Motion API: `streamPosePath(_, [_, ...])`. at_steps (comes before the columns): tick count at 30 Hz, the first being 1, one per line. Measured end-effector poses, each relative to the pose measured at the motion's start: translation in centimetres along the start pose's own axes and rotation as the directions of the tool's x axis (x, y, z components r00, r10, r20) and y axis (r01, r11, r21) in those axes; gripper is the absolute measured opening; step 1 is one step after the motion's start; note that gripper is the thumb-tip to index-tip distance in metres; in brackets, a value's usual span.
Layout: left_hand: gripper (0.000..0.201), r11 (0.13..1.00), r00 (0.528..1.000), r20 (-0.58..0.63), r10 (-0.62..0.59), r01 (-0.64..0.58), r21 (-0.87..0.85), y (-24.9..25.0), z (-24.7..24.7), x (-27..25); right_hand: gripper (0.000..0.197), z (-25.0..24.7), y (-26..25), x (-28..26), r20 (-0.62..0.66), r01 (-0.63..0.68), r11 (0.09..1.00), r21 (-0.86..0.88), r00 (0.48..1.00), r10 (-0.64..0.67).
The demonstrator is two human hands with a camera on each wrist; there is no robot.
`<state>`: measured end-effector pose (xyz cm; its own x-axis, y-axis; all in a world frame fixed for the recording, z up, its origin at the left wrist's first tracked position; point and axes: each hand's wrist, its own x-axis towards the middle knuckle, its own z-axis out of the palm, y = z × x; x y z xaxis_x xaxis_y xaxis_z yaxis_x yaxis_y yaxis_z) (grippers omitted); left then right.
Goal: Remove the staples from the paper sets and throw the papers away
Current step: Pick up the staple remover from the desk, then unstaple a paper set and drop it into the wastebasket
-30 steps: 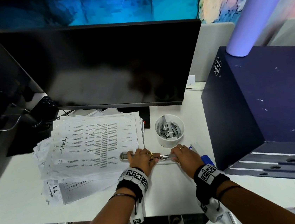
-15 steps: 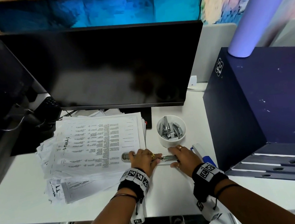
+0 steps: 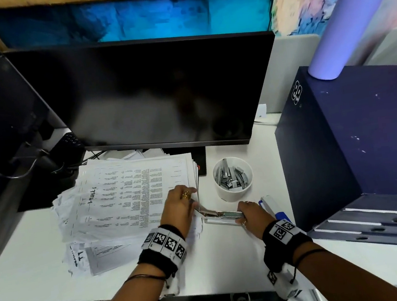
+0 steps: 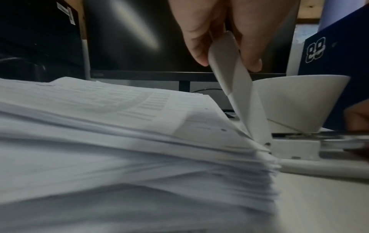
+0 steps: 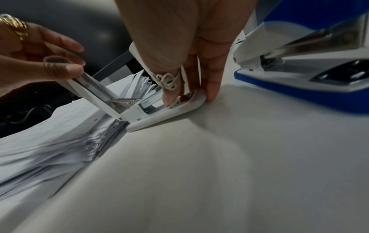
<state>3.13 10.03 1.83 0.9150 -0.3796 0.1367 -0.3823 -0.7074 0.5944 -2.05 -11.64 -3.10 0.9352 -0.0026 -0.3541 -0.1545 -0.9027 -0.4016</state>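
Bare white worktop (image 3: 220,266) fills the lower centre of the head view. Right hand (image 3: 251,214), lower centre-right, fingers curled over the free end of the white stapler (image 3: 223,216), pinning its base flat; in the right-wrist view thumb and fingers straddle that end. The stapler's long axis runs left-right across the frame, hinge end at left, touching the near right corner of the paper stack (image 3: 133,199). Left hand (image 3: 180,208), centre frame, pinches the tip of the stapler's top arm (image 5: 95,89) between thumb and fingertips (image 5: 75,69); arm swung up off the base, tilted toward the left of the frame, metal staple channel exposed. Papers lie left of both hands, fanned and uneven, printed side up; left hand partly over the corner, so it is the nearer one for any sheet. No staple in the sheets can be made out; corners too blurred. Judgement: the coming move turns on this hinge-to-corner line, since the tool abuts the stack and a set would have to slide rightward toward it. Blue stapler (image 3: 273,207) just right of the right hand. Further back, centre-right, white cup (image 3: 233,179) of staple strips, apart from the tool. Dark monitor (image 3: 146,94) beyond, upper centre. No bin in view
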Motion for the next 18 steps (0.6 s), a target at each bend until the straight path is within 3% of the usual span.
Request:
streamPosePath(3, [0.040, 0.988, 0.990, -0.107, -0.087, 0.072, -0.136, 1.0, 0.4, 0.1, 0.011, -0.2, -0.2, -0.2, 0.036, -0.007, 1.000, 0.027, 0.999, 0.006])
streamPosePath(5, [0.042, 0.970, 0.978, -0.151, -0.146, 0.111, -0.216, 1.8, 0.6, 0.3, 0.020, -0.3, -0.4, -0.4, 0.052, -0.019, 0.998, 0.064, 0.999, 0.015])
streamPosePath(8, [0.040, 0.971, 0.989, -0.030, -0.144, 0.135, -0.195, 2.8, 1.0, 0.4, 0.032, -1.0, -0.5, -0.8, 0.106, -0.104, 0.971, 0.216, 0.991, 0.082])
streamPosePath(11, [0.044, 0.984, 0.987, 0.146, -0.062, 0.085, -0.155, 3.3, 1.2, 0.3, 0.046, -1.8, -0.4, -1.0, 0.300, -0.272, 0.889, 0.368, 0.940, 0.164])
streamPosePath(13, [0.048, 0.982, 0.972, 0.237, 0.000, 0.044, -0.182, 3.5, 1.6, 0.0, 0.042, -2.1, -0.5, -0.9, 0.399, -0.414, 0.730, 0.544, 0.893, 0.210])
streamPosePath(16, [0.058, 0.990, 0.919, 0.386, 0.078, -0.026, -0.138, 3.3, 2.7, -0.8, 0.016, -3.0, -1.9, -1.1, 0.502, -0.579, 0.324, 0.748, 0.813, 0.295])
streamPosePath(17, [0.060, 0.992, 0.902, 0.420, 0.098, -0.054, -0.116, 3.1, 2.9, -1.2, 0.027, -3.2, -2.2, -1.0, 0.534, -0.606, 0.286, 0.743, 0.793, 0.294])
streamPosePath(18, [0.061, 0.993, 0.897, 0.430, 0.106, -0.073, -0.094, 2.9, 3.0, -1.6, 0.038, -3.4, -2.5, -1.0, 0.558, -0.623, 0.306, 0.719, 0.781, 0.280])
